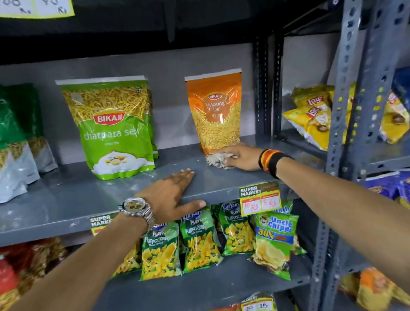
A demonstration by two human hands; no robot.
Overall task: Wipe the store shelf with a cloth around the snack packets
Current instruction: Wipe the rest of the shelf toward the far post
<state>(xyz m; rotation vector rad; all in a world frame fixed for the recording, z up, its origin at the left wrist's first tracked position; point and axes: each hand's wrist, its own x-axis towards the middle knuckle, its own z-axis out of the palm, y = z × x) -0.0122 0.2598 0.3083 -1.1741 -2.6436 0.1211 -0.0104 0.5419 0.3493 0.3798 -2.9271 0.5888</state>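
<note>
Head view: the right hand [239, 157] is bunching a soft, limp cloth [217, 160] under curled fingers on the shelf [60, 204], touching the Moong Dal packet [215, 112]'s foot. Left of that packet, the left hand [171, 192] is pressing flat, fingers spread. The light packet looks likely to tip.

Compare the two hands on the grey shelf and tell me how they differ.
The right hand is closed on a crumpled cloth at the foot of the orange Moong Dal packet; the left hand lies open and flat, empty. The left wrist carries a metal watch, the right wrist coloured bands. Both rest on the same shelf.
</note>
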